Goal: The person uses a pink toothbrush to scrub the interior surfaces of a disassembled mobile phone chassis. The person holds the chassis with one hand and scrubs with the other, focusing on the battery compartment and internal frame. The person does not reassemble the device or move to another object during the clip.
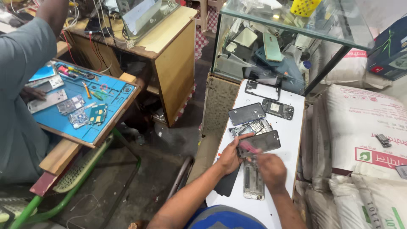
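Fingers of the left hand grip a dark phone panel by its edge above the white surface; the right hand pinches something small against it. Thin, light, likely brittle: best held by the rims.

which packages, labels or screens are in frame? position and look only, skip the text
White woven sacks with red and green print: stacked at right, beside the white table.
Dark blue cardboard box with a red patch: top right, beside the glass case.
Flat glass screen panel in a metal frame: tilted on the wooden desk, top centre.
Dark phone panel with a glossy face: over the white table, held by the left hand; right hand just below it.
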